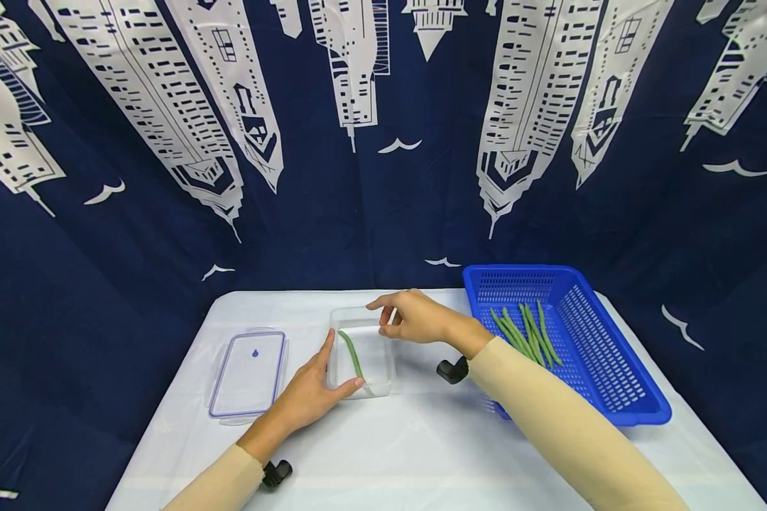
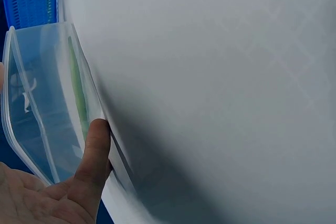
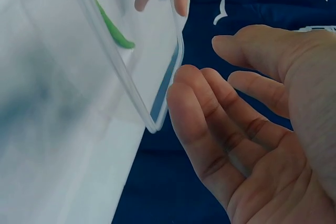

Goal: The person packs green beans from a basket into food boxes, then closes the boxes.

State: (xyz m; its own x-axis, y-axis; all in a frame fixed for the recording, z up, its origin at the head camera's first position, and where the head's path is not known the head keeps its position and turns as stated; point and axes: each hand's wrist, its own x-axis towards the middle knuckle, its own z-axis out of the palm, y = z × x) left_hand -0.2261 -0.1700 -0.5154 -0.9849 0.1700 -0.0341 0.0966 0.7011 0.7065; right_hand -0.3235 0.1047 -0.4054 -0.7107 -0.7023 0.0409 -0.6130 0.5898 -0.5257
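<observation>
Apparently loading a clear plastic container (image 1: 378, 390), with one green bean (image 1: 351, 353) inside, along its left side.

Steadies the container on the worktop (image 1: 434, 454) with the left hand (image 1: 313, 389), spread wide, touching the near side with the thumb and the left wall with outstretched fingers. Holds nothing in the right hand (image 1: 415, 319), poised by the far right part of the container with loosely bent fingers and a gap to the thumb. Next, likely calls for reaching right to the blue plastic basket (image 1: 607, 341), lifting a bean from the loose bunch (image 1: 530, 337) there and laying it beside the first. Probably leaves the blue-edged lid (image 1: 249, 369), lying left of the container, for later.
</observation>
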